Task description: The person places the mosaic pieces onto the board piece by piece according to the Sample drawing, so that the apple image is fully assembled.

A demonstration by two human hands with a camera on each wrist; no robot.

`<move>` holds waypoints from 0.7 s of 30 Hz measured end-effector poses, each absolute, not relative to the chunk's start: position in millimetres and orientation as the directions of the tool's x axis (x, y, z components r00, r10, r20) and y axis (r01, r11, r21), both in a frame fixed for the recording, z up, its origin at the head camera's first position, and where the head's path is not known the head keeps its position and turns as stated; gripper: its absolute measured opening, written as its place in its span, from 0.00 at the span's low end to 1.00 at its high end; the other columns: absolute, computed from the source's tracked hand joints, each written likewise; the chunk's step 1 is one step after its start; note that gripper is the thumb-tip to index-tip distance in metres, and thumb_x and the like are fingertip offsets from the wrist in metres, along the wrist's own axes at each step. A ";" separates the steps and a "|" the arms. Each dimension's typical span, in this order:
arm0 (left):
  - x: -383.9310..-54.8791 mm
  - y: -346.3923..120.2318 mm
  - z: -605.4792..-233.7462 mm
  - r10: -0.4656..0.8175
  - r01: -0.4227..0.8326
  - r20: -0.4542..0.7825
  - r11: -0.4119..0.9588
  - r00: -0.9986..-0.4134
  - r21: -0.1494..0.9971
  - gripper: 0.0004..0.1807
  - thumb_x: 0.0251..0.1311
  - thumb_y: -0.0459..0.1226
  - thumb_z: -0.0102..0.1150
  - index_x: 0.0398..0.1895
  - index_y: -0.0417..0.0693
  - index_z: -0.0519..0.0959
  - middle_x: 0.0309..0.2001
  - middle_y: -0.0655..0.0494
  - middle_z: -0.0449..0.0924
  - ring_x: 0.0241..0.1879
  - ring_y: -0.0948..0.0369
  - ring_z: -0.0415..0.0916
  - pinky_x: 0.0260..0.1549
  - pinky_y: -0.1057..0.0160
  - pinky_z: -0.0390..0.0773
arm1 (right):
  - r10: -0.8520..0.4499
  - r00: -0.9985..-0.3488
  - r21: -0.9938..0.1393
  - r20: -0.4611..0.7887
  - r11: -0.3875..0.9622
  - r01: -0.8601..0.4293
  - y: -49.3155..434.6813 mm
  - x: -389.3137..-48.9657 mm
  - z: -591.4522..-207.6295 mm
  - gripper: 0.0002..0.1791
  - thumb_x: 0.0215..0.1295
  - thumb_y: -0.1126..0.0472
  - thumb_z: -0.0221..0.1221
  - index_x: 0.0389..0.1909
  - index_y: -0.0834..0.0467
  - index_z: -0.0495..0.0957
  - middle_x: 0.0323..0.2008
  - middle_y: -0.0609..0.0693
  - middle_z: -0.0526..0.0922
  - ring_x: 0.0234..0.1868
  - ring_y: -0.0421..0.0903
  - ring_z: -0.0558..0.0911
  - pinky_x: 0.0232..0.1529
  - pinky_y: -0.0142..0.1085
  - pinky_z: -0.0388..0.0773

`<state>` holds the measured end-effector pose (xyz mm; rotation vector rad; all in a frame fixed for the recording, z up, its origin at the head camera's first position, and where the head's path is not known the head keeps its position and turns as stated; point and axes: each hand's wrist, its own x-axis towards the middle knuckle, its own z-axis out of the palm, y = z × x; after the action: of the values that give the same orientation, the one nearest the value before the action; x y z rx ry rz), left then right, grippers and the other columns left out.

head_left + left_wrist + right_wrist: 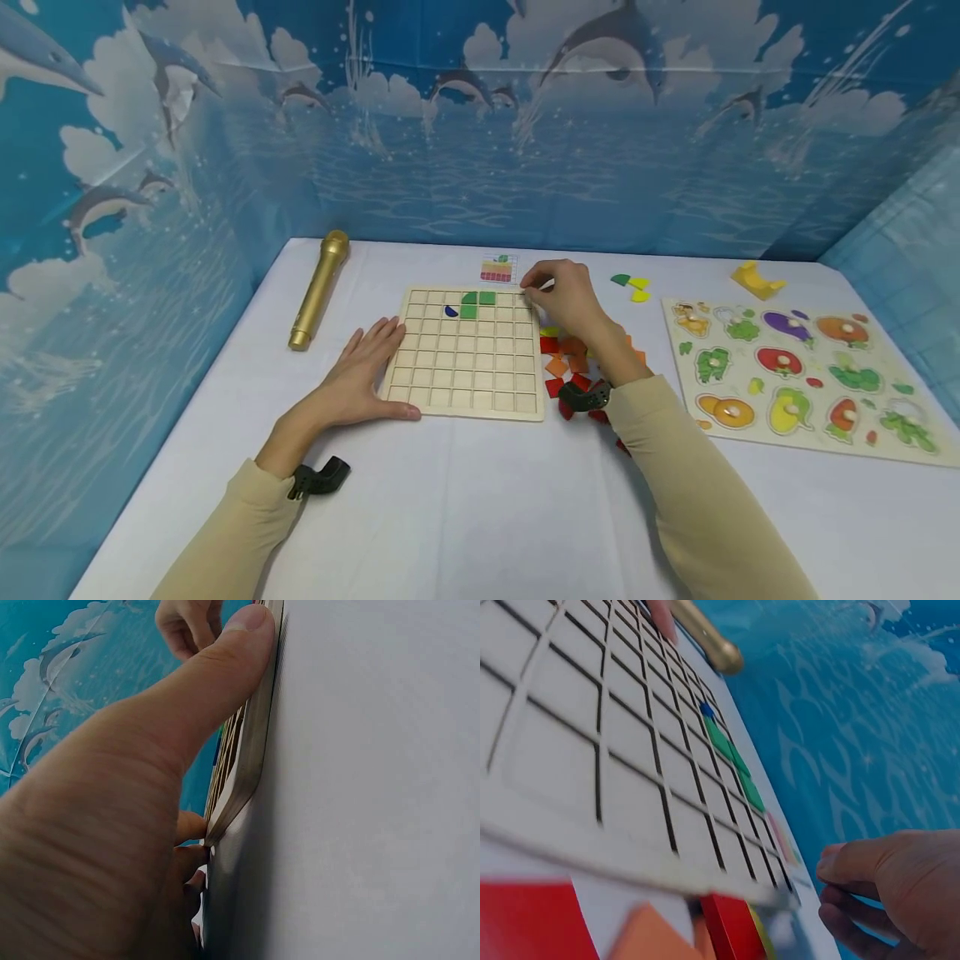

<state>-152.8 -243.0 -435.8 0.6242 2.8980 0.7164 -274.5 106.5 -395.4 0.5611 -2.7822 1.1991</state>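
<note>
A square wooden grid board (480, 354) lies on the table. My left hand (360, 375) rests along its left side, fingers spread at the edge and thumb at the near-left corner; the left wrist view shows the thumb (225, 667) over the rim. Green pieces (468, 311) and a dark blue half-round piece (451, 312) sit in the upper cells. My right hand (566, 296) is at the far-right corner, thumb and fingertips bent together beside a small printed picture card (498, 268). In the right wrist view I cannot tell whether its fingertips (831, 862) hold anything.
Red and orange pieces (557, 367) lie scattered right of the board, partly under my right forearm. Green and yellow pieces (640, 295) lie behind. A vegetable puzzle board (810, 375) and yellow stand (757, 280) are at right, a gold microphone (318, 292) at left.
</note>
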 end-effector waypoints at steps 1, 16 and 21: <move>-152.6 -243.4 -435.9 0.410 0.367 0.011 0.806 -0.912 0.465 0.76 0.42 0.67 0.79 0.86 0.40 0.47 0.87 0.46 0.41 0.87 0.49 0.34 0.84 0.41 0.32 | -0.291 -0.937 -0.685 0.194 0.643 -0.342 112.4 -276.1 -395.3 0.07 0.73 0.67 0.63 0.45 0.64 0.87 0.45 0.60 0.89 0.50 0.58 0.86 0.56 0.52 0.86; -153.0 -241.6 -435.6 0.415 0.375 0.016 0.803 -0.910 0.464 0.76 0.43 0.67 0.79 0.86 0.41 0.47 0.87 0.46 0.41 0.87 0.49 0.33 0.84 0.42 0.32 | -0.126 -0.992 -0.552 0.026 0.825 -0.120 190.5 -284.4 -382.3 0.22 0.74 0.66 0.61 0.66 0.66 0.78 0.66 0.69 0.78 0.67 0.67 0.73 0.69 0.63 0.74; -152.2 -243.2 -436.6 0.419 0.379 0.015 0.804 -0.908 0.459 0.75 0.43 0.66 0.79 0.86 0.40 0.47 0.87 0.45 0.41 0.86 0.48 0.34 0.84 0.40 0.33 | -0.135 -0.990 -0.464 -0.049 0.880 -0.097 198.2 -287.6 -385.6 0.28 0.73 0.65 0.61 0.72 0.68 0.71 0.72 0.71 0.71 0.72 0.71 0.68 0.73 0.64 0.70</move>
<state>-152.2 -243.2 -436.6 0.6431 2.9010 0.7097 -287.6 198.2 -385.6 0.1933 -3.1233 0.7647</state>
